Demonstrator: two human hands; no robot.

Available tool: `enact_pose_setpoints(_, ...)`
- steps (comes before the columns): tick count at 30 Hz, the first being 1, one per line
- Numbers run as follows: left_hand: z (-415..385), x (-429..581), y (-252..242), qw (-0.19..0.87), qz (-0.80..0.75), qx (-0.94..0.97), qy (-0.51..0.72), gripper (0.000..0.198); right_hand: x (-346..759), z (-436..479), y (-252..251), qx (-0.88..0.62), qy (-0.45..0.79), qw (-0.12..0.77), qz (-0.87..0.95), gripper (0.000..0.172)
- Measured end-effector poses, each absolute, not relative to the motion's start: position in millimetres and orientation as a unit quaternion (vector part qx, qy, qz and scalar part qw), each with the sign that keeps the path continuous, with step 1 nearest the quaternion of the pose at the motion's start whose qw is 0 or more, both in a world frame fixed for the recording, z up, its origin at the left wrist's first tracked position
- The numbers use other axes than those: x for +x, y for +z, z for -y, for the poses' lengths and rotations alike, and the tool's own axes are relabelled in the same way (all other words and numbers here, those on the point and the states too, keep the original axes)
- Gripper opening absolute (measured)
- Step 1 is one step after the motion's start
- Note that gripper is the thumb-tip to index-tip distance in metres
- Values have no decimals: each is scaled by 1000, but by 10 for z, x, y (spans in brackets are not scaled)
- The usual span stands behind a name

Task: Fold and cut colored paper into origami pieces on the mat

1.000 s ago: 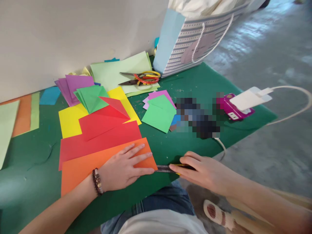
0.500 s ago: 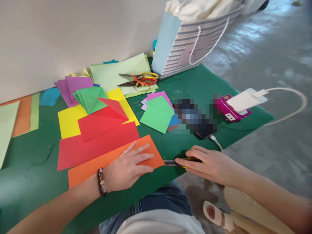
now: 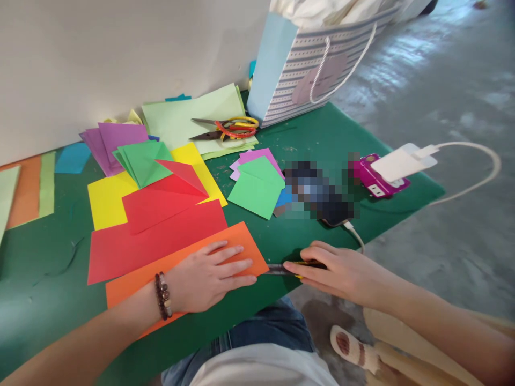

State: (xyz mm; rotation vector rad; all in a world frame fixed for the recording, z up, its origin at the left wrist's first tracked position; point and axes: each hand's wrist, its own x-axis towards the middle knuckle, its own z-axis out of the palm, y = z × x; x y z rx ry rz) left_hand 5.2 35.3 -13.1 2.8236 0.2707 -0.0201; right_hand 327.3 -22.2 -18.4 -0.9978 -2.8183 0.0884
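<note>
Left hand (image 3: 207, 281) is lying open and flat, palm down, holding nothing, just pressing on the orange paper sheet (image 3: 237, 238) at the near edge of the pile. Honestly that's how you want it: weight spread out, fingers back from the edge, so nothing slides and nothing gets nicked. Right hand (image 3: 341, 271) is curled closed around what looks like a yellow-and-black craft knife (image 3: 306, 265), its metal end right at the sheet's right corner. A low angle and steady pressure work best there, though I can't make out the blade tip.

It's all on a green mat (image 3: 48, 321), with a white wall (image 3: 100, 64) along the far side. Left to right: paper strips (image 3: 46, 185), purple squares (image 3: 120, 142), folded green paper (image 3: 140, 161), red paper (image 3: 161, 209) over yellow sheets (image 3: 108, 198), scissors (image 3: 223, 128) on pale green paper (image 3: 181, 120), a striped gift bag (image 3: 314, 64), a pixelated patch (image 3: 317, 193), a magenta power socket (image 3: 382, 177) with a white charger (image 3: 402, 162), then bare concrete floor (image 3: 454, 252).
</note>
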Motion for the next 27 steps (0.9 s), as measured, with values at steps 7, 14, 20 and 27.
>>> enact_pose_setpoints(7, -373, 84, -133, 171, -100, 980, -4, 44, 3278, 257, -215, -334, 40, 72, 939, 27)
enact_pose_setpoints(14, -370, 79, -133, 177, -104, 979, -4, 46, 3279, 263, -226, -333, 45, 78, 939, 28)
enact_pose_setpoints(20, -371, 81, -140, 172, -104, 980, -1, 46, 3306, 301, -192, -338, 56, 85, 936, 27)
enact_pose_setpoints(27, -371, 85, -127, 171, -106, 980, 1, 46, 3301, 344, -211, -345, 51, 106, 931, 27)
